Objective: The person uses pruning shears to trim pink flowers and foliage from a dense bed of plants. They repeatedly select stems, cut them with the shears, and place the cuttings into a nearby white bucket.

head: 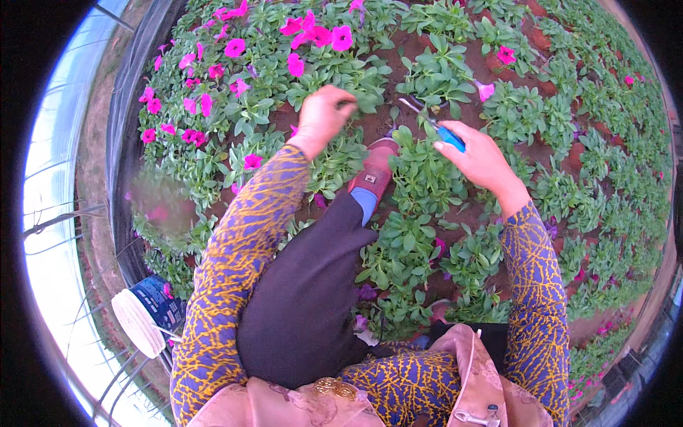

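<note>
My left hand is over the petunia bed, its fingers pinched together. A blurred green petunia sprig is at its fingertips. On the other side, my right hand grips small snips by their blue handle. Their bare metal blades point up and left, towards a leafy petunia plant. A small leaf shows against the snips near the handle. Below the blades, brown soil and another petunia plant are visible. My fingers partly cover the handle.
My red shoe stands on soil between plants. Bright pink petunia blooms crowd the upper left. Rows of pots fill the right. A white-and-blue bucket lies tilted at lower left, near black sheeting along the bed's edge.
</note>
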The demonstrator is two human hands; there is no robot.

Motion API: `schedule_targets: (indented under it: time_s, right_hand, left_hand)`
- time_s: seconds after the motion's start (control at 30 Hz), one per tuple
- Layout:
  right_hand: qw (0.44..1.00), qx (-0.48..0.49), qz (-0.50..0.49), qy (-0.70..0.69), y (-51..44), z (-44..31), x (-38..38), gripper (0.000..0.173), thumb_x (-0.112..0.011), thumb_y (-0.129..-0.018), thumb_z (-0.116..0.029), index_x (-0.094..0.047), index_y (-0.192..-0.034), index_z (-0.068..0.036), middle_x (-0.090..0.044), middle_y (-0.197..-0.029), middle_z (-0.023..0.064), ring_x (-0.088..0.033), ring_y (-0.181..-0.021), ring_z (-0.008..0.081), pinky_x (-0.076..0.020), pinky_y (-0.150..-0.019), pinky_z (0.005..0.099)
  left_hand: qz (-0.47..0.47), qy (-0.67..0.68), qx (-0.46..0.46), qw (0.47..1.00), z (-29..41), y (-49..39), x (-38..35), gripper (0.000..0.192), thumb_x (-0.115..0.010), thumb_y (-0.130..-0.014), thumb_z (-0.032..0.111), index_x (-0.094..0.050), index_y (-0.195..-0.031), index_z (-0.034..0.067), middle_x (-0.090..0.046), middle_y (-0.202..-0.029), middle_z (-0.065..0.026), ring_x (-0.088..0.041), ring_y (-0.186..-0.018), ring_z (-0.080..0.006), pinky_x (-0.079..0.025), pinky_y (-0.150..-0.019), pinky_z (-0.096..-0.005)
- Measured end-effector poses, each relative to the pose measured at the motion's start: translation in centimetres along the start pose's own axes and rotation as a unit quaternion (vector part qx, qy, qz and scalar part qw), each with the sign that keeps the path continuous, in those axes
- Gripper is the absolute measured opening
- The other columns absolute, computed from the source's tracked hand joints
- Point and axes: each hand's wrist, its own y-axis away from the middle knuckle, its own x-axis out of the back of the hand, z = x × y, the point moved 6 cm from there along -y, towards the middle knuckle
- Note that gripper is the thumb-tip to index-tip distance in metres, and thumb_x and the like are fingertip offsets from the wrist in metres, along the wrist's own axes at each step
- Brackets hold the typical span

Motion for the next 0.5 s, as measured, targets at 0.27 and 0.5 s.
schedule_targets:
  time_s: [0.27, 0.5]
  right_hand:
    - [0.961, 0.163, 0.083, 0.207, -5.8, -3.4, -3.9, 0.051, -0.072, -0.072, -0.038, -0.057, -0.117, -0.017, -0.056, -0.086, 0.0103, -0.059, -0.082, 0.0278, -0.0478, -0.071, 0.0395]
    - [0.950, 0.167, 0.080, 0.251, -9.0, -4.7, -7.0, 0.048, -0.071, -0.074, -0.038, -0.057, -0.113, -0.014, -0.056, -0.087, 0.0089, -0.058, -0.085, 0.0254, -0.0469, -0.072, 0.0373]
  left_hand:
    - [0.095, 0.301, 0.293, 0.903, -7.7, 2.7, 2.9, 0.019, -0.073, -0.078, 0.008, -0.068, -0.097, 0.004, -0.066, -0.083, 0.0015, -0.056, -0.071, -0.0048, -0.042, -0.062, -0.0191]
    - [0.066, 0.303, 0.255, 0.916, -5.5, 1.6, 2.4, 0.018, -0.074, -0.077, 0.006, -0.067, -0.093, 0.003, -0.065, -0.082, 0.0016, -0.057, -0.072, -0.0043, -0.045, -0.067, -0.0191]
